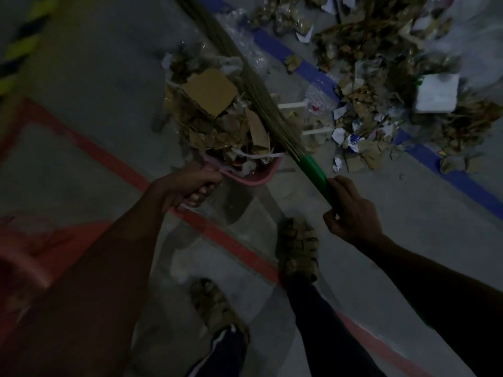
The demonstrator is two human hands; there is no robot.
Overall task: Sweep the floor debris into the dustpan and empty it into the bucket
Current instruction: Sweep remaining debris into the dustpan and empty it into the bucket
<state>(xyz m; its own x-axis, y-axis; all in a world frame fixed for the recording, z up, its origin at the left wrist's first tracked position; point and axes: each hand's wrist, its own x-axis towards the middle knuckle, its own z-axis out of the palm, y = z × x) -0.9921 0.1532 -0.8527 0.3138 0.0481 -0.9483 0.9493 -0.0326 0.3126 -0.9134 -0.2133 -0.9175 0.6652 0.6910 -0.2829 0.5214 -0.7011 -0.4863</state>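
Left hand (pixel 187 186) curls its grip round the heaped pink plastic dustpan (pixel 261 176); right hand (pixel 351 213) grips the green-handled straw broom (pixel 315 172)

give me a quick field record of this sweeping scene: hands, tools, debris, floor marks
left hand: grips the pink dustpan handle
right hand: grips the green broom handle
dustpan load: heaped with cardboard scraps and paper
broom bristles: lie along the dustpan's right side
loose debris pile: on floor, upper right
floor marks: blue line, red line
bucket: cannot tell
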